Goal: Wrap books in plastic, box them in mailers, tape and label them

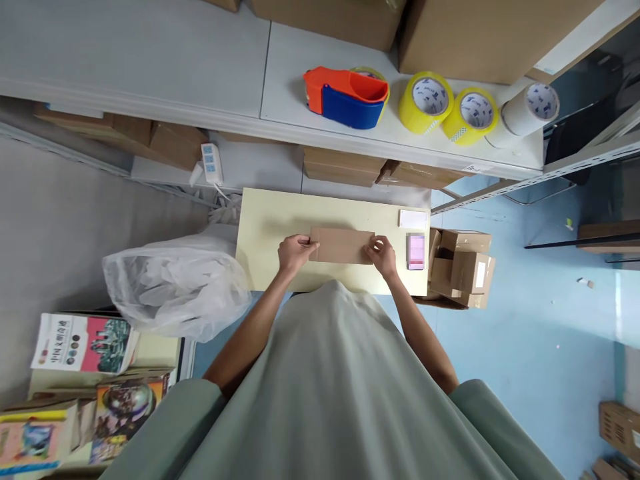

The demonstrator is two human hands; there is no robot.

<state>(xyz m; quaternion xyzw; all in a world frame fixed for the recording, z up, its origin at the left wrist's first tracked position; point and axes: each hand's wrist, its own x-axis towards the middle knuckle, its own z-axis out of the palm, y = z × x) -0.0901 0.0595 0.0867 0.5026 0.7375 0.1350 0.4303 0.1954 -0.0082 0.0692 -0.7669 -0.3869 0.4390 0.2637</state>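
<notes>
A flat, rectangular piece of brown cardboard [343, 246] is held between my hands over the pale yellow table [265, 267]. My left hand [297, 253] pinches its left end, with the fingers closed on the edge. At the opposite end, my right hand [381, 255] grips the right edge between thumb and fingers. Whether the cardboard is a single sheet or a folded box cannot be made out. To the right of my right hand lie a phone with a pink screen [416, 252] and a small white box [413, 219].
On the shelf [200, 67] ahead stand an orange and blue tape dispenser [345, 97] and yellow tape rolls [426, 103]. A clear plastic bag [175, 287] bulges left of the table, near stacked books [83, 343]. Cardboard boxes [463, 267] sit to the right.
</notes>
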